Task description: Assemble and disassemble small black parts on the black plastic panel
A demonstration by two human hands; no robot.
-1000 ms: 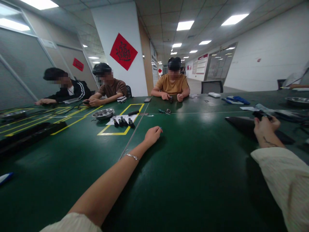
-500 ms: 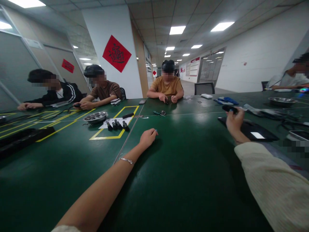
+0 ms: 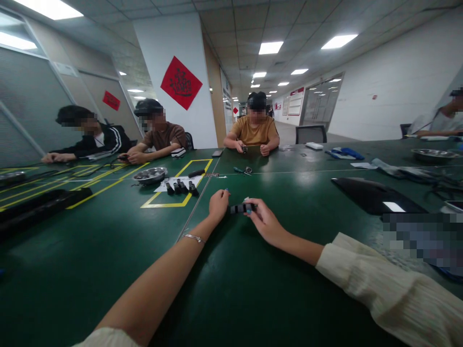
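Curled on the green table (image 3: 231, 299) near its middle, my left hand (image 3: 218, 206) is shut, and whatever its fingers may hold is hidden from this side. A bracelet circles that wrist. Just to the right, my right hand (image 3: 265, 221) is shut on a short black cylinder with grey bands (image 3: 238, 208), gripped at its right end between thumb and fingers. The cylinder lies sideways, its free end pointing at my left hand; whether they touch I cannot tell. Beyond my left hand, several short black cylindrical parts (image 3: 182, 187) stand on white paper.
A metal bowl (image 3: 150, 176) and a dark rod (image 3: 196, 173) are near the yellow tape frame. A green-handled tool (image 3: 239, 170) lies farther back. At right are a black flat pouch (image 3: 376, 195) and a blue item (image 3: 345, 153). Several people sit around the table.
My right hand has swung left from above the black pouch to beside my left hand, bringing the black cylinder with it. My left hand stays nearly in place; the view has shifted slightly.
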